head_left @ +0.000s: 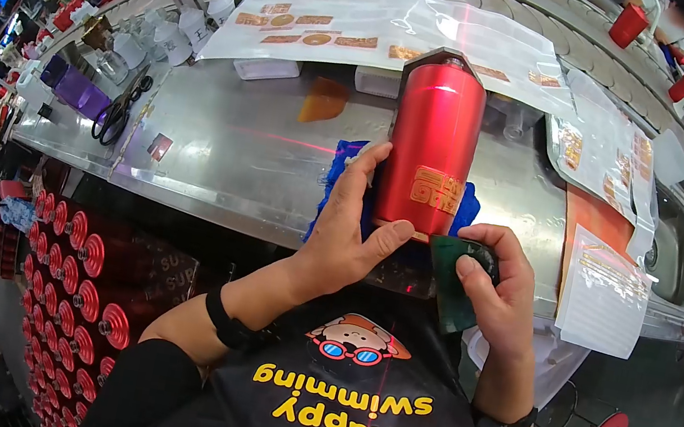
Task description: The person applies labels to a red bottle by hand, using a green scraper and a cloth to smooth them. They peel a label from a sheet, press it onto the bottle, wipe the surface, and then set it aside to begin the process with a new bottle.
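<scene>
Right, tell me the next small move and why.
Probably press the scraper over the decal: the left hand seems to steady the cylinder, and the right hand holds the scraper by its base, close to the decal.

One red canister (434, 143). Against its left side, one left hand (346, 234); near its base, one right hand (505, 283) and one green scraper (449, 289). Showing on both sides of it, one blue cloth (471, 206). Farther left, one amber scrap (325, 102), one pair of black scissors (115, 115), one purple container (82, 90). Farther right, one orange sheet (589, 211), one sink (672, 263). Lower left, red round tops (90, 254) too crowded to count.
</scene>
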Motion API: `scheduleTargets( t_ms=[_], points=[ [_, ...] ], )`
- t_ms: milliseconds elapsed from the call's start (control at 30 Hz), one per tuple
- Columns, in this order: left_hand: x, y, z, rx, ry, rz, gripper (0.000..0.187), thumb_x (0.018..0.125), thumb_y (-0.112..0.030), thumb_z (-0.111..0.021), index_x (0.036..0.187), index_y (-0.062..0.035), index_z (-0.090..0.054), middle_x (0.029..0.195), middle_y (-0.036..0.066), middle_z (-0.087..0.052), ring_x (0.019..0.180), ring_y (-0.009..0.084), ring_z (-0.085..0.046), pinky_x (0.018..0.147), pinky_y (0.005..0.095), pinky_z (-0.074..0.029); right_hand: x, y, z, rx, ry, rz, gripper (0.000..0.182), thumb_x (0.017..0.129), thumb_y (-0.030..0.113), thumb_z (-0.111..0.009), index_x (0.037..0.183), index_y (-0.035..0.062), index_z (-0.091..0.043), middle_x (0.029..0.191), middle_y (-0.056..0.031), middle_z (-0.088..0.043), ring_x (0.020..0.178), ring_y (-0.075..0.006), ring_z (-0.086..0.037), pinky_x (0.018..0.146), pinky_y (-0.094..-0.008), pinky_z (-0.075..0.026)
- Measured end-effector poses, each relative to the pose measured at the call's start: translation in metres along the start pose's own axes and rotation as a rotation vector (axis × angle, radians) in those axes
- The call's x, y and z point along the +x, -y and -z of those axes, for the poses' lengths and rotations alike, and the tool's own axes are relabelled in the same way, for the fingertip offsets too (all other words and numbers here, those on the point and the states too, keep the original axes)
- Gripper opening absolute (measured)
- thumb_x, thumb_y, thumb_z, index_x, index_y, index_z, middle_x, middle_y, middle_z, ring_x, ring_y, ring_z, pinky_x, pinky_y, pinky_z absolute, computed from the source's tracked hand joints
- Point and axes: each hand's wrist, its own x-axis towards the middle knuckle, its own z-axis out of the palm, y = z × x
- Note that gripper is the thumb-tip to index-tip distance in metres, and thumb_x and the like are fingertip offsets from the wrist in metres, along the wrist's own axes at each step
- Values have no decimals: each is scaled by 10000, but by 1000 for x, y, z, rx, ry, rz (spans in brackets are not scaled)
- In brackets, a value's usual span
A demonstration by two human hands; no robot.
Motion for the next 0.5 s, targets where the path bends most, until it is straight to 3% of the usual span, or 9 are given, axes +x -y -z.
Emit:
scheduleTargets(
  t_ms=[333,433,500],
  points=[
    [0,-6,-4,60,-18,47,783,886,-245,-703,1465,50,-267,1438,244,-363,1330,363,-404,1123,406,-317,3,2,-6,8,31,21,243,884,56,-602,1119,-3,-580,891,-20,-624,810,-70,-558,721,-232,-470],
    [-6,-5,-2,9,-151,-67,606,886,-182,-692,1381,28,-411,1329,215,-490,1239,378,-475,1093,448,-350,1,2,0,-17,1,7,248,884,40,-599,1127,-5,-577,897,-19,-623,814,-66,-558,723,-228,-471],
    [-10,-4,13,258,-106,-366,438,887,-133,-677,1271,-5,-509,1207,181,-567,1152,379,-513,1044,481,-389,-1,-3,5,-25,-28,-8,257,885,31,-599,1138,-7,-573,910,-18,-623,821,-63,-559,728,-226,-471]
  ],
)
